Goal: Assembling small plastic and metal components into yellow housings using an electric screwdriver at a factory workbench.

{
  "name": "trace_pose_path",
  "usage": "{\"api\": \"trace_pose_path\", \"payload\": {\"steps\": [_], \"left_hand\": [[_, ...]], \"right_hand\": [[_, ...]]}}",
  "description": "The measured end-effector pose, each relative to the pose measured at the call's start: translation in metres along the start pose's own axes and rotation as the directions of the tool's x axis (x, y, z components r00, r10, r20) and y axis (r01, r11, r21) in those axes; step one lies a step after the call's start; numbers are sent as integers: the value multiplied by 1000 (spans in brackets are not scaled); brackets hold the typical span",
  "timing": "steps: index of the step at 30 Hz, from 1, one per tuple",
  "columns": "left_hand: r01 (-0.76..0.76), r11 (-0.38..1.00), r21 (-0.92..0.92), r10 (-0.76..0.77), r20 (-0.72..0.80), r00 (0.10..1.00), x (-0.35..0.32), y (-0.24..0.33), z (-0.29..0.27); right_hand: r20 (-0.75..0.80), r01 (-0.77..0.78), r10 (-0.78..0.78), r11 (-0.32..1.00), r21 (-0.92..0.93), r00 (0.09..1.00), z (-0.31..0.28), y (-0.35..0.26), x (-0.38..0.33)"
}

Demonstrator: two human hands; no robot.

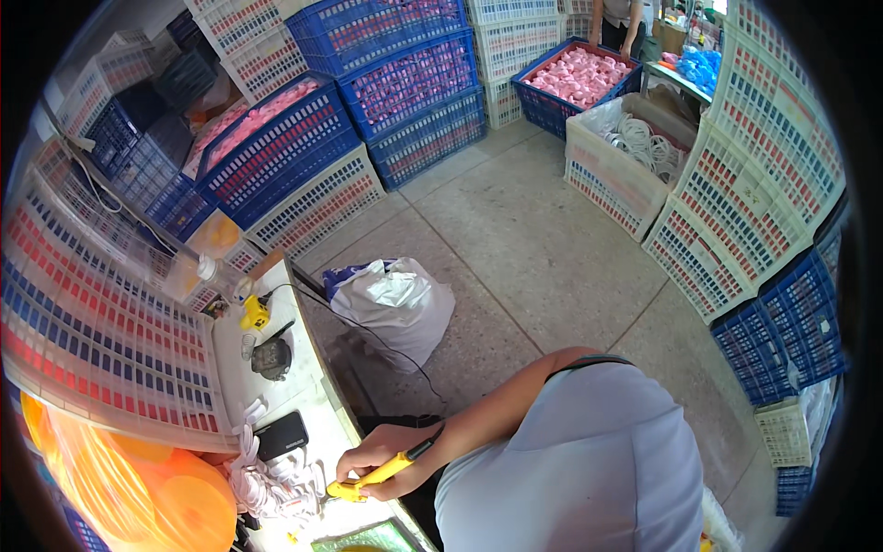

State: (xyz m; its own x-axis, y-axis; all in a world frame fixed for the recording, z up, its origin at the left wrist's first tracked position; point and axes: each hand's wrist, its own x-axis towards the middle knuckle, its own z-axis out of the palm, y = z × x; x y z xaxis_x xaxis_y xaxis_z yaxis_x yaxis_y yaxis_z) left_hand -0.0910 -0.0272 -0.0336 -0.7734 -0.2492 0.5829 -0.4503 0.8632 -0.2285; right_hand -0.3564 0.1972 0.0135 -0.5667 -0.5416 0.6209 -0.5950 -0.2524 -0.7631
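The right hand (pixel 386 460) is curled around a slim yellow soldering iron (pixel 372 478), its tip over the desk (pixel 303 396). Just left lie white cables (pixel 276 483). The left hand is hidden. Slatted plastic crates (pixel 276 152) beyond hold pink parts.

Your left hand is out of view; your grey-sleeved shoulder (pixel 589 460) blocks that side of the frame. The tip of the yellow-handled pen-shaped tool (pixel 372 477) in your right hand (pixel 379 460) merges with the pile of white cords (pixel 276 483) and cannot be resolved. The lower frame edge cuts off the green mat (pixel 363 539) on the white desk (pixel 303 391). The top edge crops the person behind the blue crate of pink parts (pixel 579 78).
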Motion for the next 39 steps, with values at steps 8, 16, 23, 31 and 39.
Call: {"api": "trace_pose_path", "payload": {"steps": [8, 16, 23, 31, 39], "left_hand": [[87, 982, -166, -97, -52, 994, -10, -6, 15], [201, 954, -222, -203, 17, 979, -13, -3, 16], [142, 958, -249, -158, -45, 986, -7, 1, 15], [513, 763, -393, -478, 190, 857, -10, 25, -7], [629, 712, -313, -593, 213, 776, 6, 11, -50]], "right_hand": [[-11, -19, 18, 999, -49, 1000, 0, 0, 0], [33, -34, 35, 999, -12, 999, 5, 7, 0], [15, -43, 43, 999, 1, 999, 10, 7, 2], [58, -28, 33, 996, -86, 998, 19, 16, 9], [331, -232, 137, 935, 268, 934, 32, 32, 21]]}}
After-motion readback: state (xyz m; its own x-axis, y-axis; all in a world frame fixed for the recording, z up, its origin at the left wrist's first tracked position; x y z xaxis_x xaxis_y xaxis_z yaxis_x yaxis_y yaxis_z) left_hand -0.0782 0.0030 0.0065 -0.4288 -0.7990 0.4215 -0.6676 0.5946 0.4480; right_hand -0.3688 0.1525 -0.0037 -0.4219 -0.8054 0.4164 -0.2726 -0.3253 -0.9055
